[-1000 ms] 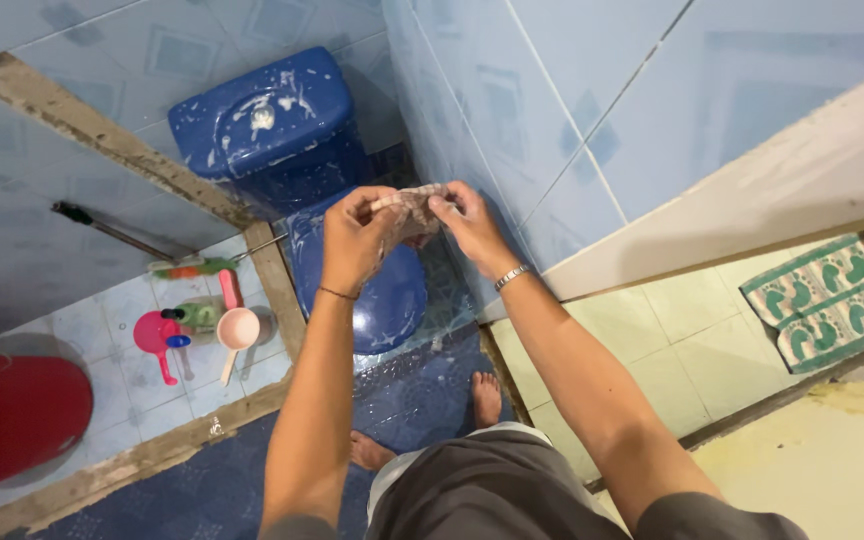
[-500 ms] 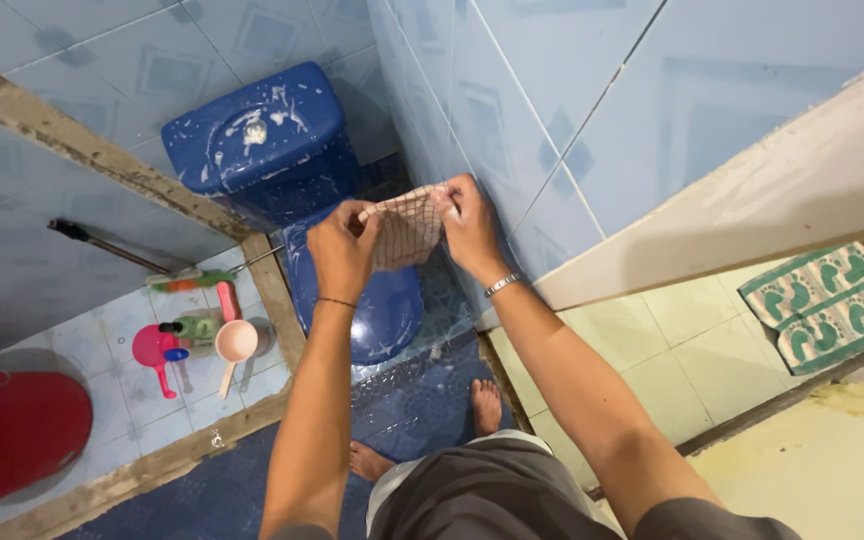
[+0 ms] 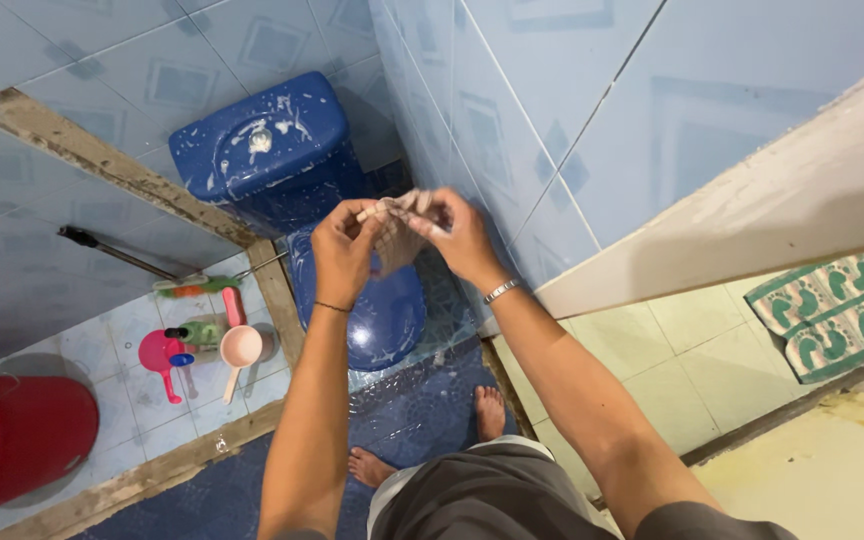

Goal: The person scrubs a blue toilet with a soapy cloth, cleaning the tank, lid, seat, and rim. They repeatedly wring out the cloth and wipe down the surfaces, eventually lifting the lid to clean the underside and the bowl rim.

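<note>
Left hand: the left hand (image 3: 344, 250) is raised in front of the body, fingers pinched shut on the left edge of a small beige checked mesh cloth (image 3: 394, 232); a thin dark band sits on its wrist
Right hand: the right hand (image 3: 454, 236) is closed on the right edge of the same cloth, thumb and fingertips pressed together, with a silver metal bracelet (image 3: 500, 291) round the wrist
Cloth: bunched and slack between the two hands, which are close together; it hangs in the air above the closed lid of a glossy dark-blue ceramic toilet (image 3: 370, 300)
Toilet tank: the blue cistern (image 3: 262, 140) behind is streaked with white foam and stands against pale blue wall tiles (image 3: 572, 90)
Floor at left: a pink plastic dipper (image 3: 161, 355), a peach-coloured plastic scoop (image 3: 239, 350) and a green bottle (image 3: 202, 331) lie together on light tiles, near a big red plastic bucket (image 3: 12, 430)
Floor at right: a green and white patterned mat (image 3: 837, 315) on cream tiles
Feet: bare feet (image 3: 490, 410) stand on the wet blue floor below the toilet
</note>
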